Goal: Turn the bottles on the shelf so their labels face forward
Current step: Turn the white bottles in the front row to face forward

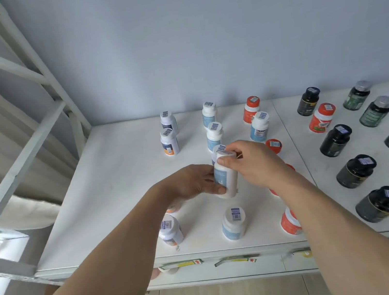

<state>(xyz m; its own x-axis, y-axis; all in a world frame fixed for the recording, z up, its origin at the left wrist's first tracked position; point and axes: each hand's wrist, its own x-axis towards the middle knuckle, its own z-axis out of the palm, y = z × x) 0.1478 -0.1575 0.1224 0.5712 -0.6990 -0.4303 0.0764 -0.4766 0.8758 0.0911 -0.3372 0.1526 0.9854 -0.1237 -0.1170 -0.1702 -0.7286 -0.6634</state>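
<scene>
A white bottle with a pale blue label [228,180] stands mid-shelf, in a column of like bottles. My left hand [191,182] grips its lower body from the left, thumb across the label. My right hand [249,161] pinches its white cap from the right. More white and blue bottles stand behind it [214,136] and in front [234,224]. White bottles with orange bands [169,142] form the left column. Orange bottles [290,222] run down the right, partly hidden by my right forearm.
The white shelf [118,185] has an open stretch on its left side. Dark and green bottles [335,141] fill the right panel. A white metal frame [30,68] rises at the left. The wall stands just behind the back row. Price tags line the front edge [234,261].
</scene>
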